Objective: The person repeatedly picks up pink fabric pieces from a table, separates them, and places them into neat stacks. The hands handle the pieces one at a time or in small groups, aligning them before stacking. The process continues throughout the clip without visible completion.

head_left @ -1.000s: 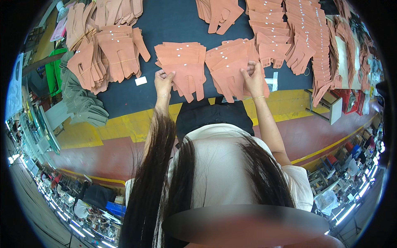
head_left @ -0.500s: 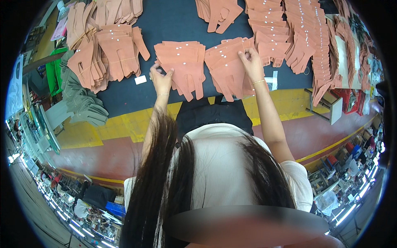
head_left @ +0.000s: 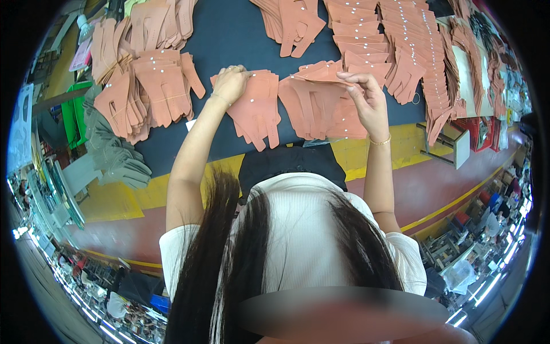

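Two stacks of salmon-coloured, glove-shaped cut pieces lie side by side at the table's near edge. My left hand (head_left: pixel 231 84) rests on the top edge of the left stack (head_left: pixel 255 109), its fingers bent together; what they hold, if anything, is hidden. At the right stack (head_left: pixel 301 109), my right hand (head_left: pixel 371 103) pinches a glove piece (head_left: pixel 323 73) between thumb and fingers. That piece is raised and folded along its upper side, showing the pieces beneath. Small white stickers dot several pieces.
More salmon stacks (head_left: pixel 163 86) lie at the left, and long overlapping rows (head_left: pixel 412 51) fill the right of the dark table (head_left: pixel 220 40). Grey-green glove pieces (head_left: pixel 117 143) hang at the left edge. A small stool (head_left: pixel 458 146) and a red crate (head_left: pixel 478 133) stand at the right.
My left hand has moved up and right, from the left stack's side onto its top edge. My right hand has moved right and down, lifting and folding a glove piece.
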Tool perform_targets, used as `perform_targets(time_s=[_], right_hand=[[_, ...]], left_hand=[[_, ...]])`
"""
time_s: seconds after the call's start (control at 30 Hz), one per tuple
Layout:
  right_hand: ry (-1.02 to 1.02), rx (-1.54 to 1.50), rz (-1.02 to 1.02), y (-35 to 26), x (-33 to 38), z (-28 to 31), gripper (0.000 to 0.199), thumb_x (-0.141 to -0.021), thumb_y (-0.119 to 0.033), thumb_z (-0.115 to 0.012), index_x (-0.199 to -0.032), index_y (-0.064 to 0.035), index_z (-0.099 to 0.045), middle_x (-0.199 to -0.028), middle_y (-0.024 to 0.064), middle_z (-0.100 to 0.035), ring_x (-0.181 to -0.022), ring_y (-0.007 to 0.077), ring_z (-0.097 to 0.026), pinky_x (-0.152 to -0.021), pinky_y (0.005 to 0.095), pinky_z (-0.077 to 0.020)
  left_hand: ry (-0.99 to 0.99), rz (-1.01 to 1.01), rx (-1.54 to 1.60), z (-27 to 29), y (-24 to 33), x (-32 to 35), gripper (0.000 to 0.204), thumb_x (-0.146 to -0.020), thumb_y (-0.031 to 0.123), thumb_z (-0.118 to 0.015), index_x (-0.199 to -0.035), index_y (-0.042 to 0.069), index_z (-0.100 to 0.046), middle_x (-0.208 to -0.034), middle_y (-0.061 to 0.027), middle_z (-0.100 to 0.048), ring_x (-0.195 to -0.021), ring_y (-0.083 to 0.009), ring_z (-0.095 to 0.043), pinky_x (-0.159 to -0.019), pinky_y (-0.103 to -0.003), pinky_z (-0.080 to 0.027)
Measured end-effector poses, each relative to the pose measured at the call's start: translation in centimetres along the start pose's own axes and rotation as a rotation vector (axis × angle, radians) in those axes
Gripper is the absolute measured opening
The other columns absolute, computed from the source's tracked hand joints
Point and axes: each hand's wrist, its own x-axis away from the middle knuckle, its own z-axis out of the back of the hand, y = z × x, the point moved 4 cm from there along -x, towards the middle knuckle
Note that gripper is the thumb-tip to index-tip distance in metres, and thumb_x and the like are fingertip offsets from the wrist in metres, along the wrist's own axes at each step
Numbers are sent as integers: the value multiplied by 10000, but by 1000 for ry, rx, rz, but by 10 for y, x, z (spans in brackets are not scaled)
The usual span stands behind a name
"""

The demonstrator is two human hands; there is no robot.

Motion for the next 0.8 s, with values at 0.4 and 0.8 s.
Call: perform_targets(time_s=[0.4, 0.8], right_hand=[[302, -541, 350, -37, -14, 41, 114, -981, -40, -484, -1083, -87, -467, -1191, 234, -604, -1134, 302, -578, -972, 390, -436], [90, 15, 494, -117, 8, 32, 154, -881, 61, -605, -1013, -16, -619, -980, 65, -593, -930, 133, -594, -777, 240, -486]], left_hand=[[45, -48, -14, 7, 4, -11, 133, -829, 157, -619, -892, 75, -703, -908, -87, -624, -943, -280, -592, -807, -413, -446], [-72, 90, 481, 153, 24, -10, 120, -906, 110, -605, -922, -5, -572, -816, -26, -620, -716, -80, -520, -674, -237, -435]])
